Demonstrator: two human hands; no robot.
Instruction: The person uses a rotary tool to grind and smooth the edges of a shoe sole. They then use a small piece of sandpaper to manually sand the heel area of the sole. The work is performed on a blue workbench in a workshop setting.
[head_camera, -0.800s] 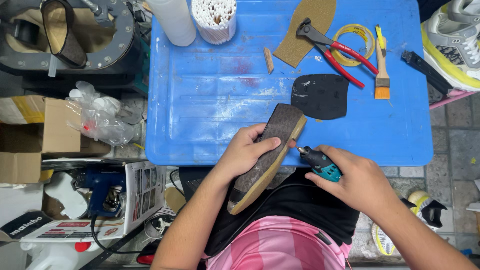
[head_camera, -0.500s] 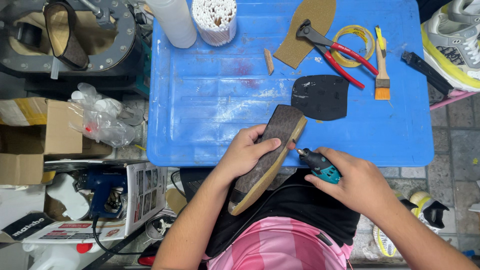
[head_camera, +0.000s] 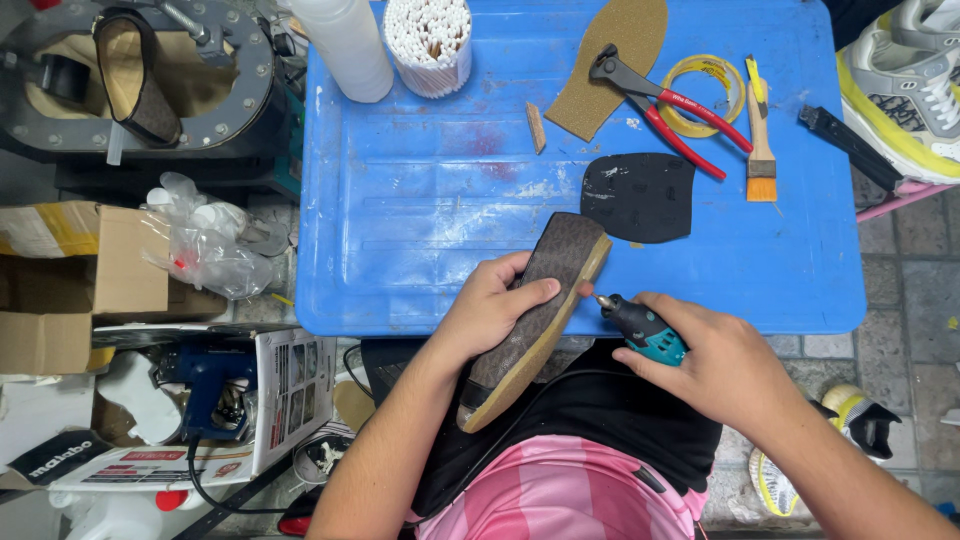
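Observation:
My left hand grips a brown patterned shoe with a tan sole edge, held slanted over the near edge of the blue table. My right hand holds a small teal and black rotary tool, its thin tip pointing at the shoe's sole edge, almost touching it. A black cord runs from the tool down over my lap.
On the table lie a black rubber sole piece, a tan insole, red-handled pincers, a yellow tape roll, a small brush, a white bottle and a cup of white sticks. Boxes and a blue tool sit at left.
The rotary tool's tip has edged slightly closer to the shoe's sole edge. Both hands otherwise stay in place.

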